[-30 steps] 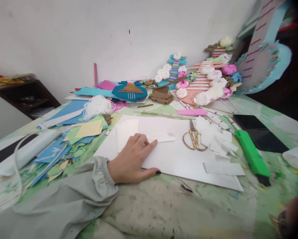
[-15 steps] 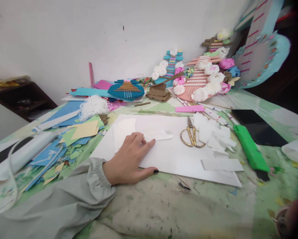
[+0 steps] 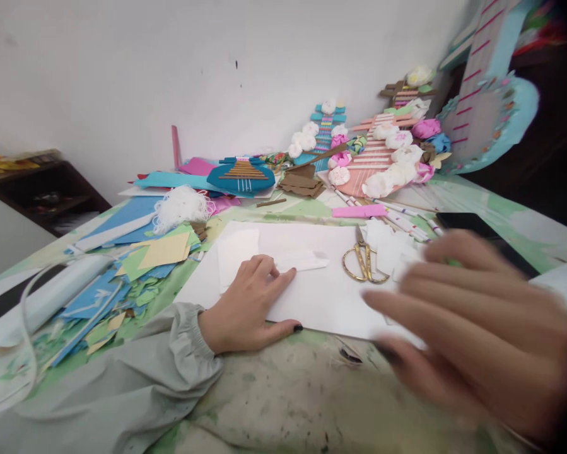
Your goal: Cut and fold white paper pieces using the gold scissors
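My left hand (image 3: 250, 306) rests on a large white sheet (image 3: 330, 302), thumb and index finger spread, the other fingers bent. Its index fingertip touches the lower edge of a narrow folded white strip (image 3: 304, 260). At the right, my right hand (image 3: 472, 321) hangs over the sheet's right end, blurred, with index finger and thumb apart and nothing seen between them. Gold-handled scissors (image 3: 364, 261) lie between the two hands, points away from me. White paper scraps (image 3: 387, 243) are partly hidden behind my right hand.
Colored paper scraps (image 3: 164, 247) and white string (image 3: 183, 208) lie at the left. Behind the sheet are a teal paper instrument (image 3: 241, 175), brown paper pieces (image 3: 302, 183) and a pink one with flowers (image 3: 373, 157). A black phone (image 3: 482, 236) lies at the right.
My right hand has come in from the lower right corner over the sheet's right side, covering the green cutter and some scraps. My left hand has stayed in place.
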`<state>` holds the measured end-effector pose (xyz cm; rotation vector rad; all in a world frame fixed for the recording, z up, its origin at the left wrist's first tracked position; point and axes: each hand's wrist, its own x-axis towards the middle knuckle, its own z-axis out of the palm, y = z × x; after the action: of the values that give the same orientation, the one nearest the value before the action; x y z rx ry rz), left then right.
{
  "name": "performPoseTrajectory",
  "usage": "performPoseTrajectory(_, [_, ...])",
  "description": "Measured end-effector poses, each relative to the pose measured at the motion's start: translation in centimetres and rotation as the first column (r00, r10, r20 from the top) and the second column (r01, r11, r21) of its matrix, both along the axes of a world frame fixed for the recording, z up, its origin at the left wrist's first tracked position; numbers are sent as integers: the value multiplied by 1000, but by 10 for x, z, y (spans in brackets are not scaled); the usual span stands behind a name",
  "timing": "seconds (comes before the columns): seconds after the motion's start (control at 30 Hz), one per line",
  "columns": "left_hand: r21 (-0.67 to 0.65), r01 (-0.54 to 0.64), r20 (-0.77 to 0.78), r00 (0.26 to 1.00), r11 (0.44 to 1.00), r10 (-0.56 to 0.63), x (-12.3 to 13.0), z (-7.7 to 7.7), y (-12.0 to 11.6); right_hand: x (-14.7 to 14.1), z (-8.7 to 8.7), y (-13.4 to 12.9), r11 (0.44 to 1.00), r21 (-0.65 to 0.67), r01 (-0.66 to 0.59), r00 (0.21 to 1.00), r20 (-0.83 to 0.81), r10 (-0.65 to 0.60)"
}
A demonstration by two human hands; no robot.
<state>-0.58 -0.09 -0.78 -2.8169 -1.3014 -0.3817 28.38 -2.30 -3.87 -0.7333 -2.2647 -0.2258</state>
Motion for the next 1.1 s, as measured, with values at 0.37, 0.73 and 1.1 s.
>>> performPoseTrajectory(0.37, [-2, -16, -5, 1000, 1000, 16, 0, 1, -1, -66, 39, 51, 956, -275, 106, 934, 358, -1])
performPoseTrajectory(0.73, [22, -13, 28, 1000, 1000, 12, -3, 3, 0, -63, 42, 58, 885, -387, 261, 933, 336, -128])
performPoseTrajectory(1.1, [31, -64, 126, 990, 997, 60, -6, 9, 0, -57, 45, 65, 807, -491, 327, 933, 305, -193])
